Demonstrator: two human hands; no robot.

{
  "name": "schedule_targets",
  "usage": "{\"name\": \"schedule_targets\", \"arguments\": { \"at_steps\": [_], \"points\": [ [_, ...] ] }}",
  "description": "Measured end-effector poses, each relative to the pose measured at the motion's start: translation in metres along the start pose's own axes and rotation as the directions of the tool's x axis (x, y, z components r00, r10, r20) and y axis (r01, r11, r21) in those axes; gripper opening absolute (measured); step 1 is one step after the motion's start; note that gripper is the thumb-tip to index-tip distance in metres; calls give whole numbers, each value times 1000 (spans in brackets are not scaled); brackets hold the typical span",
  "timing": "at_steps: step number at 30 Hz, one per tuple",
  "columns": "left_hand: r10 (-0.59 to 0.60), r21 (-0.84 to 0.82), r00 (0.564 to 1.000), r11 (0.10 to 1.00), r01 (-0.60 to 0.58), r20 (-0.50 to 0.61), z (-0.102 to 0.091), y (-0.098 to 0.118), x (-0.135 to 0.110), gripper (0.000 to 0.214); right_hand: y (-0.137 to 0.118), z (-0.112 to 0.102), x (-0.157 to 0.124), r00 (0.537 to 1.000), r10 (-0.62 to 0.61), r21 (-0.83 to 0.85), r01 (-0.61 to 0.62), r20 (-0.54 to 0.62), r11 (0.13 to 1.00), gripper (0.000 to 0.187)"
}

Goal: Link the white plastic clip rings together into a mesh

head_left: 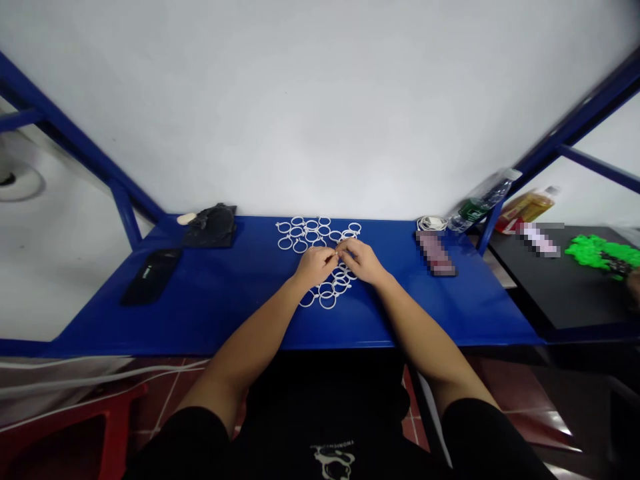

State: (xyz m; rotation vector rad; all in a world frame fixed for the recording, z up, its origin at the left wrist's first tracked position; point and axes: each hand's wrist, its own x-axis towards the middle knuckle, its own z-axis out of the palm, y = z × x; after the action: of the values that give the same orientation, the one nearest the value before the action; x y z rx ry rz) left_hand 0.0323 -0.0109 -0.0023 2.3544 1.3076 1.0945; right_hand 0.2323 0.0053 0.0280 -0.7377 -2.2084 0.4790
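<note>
Several white plastic rings (327, 301), joined in a cluster, lie on the blue table (240, 300) under and in front of my hands. Another patch of white rings (300, 245) spreads behind my left hand (315, 265). My right hand (364, 261) meets the left at the fingertips, above the middle of the rings. Both hands are closed in a pinch at the same spot, where a ring seems to be held. The fingers hide most of that piece, so the exact part between them does not show.
A black phone-like slab (151, 277) and a dark folded bag (210, 227) lie at the left. To the right are a coiled white cable (431, 224), a blurred pinkish item (437, 253) and a tilted clear bottle (483, 200). Bright green pieces (603, 255) cover part of a black side table (540, 293).
</note>
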Motion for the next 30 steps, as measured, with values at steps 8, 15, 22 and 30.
{"name": "schedule_targets", "arguments": {
  "at_steps": [8, 15, 22, 30],
  "points": [
    [90, -117, 993, 990, -81, 73, -8, 14, 0, 25, 38, -19, -6, 957, 243, -243, -276, -156, 930, 38],
    [43, -74, 998, 996, -40, 48, 0, 11, 1, 11, 63, -3, -7, 848, 520, -509, -405, 100, 760, 52],
    [-35, -20, 989, 999, 38, 141, 6, 3, -1, 26, 60, -7, -6, 893, 444, -531, -342, 73, 775, 38],
    [-22, -109, 978, 993, 45, 208, 2, 11, -3, 15, 54, -9, -6, 876, 481, -552, -418, -34, 722, 36]
  ]
}}
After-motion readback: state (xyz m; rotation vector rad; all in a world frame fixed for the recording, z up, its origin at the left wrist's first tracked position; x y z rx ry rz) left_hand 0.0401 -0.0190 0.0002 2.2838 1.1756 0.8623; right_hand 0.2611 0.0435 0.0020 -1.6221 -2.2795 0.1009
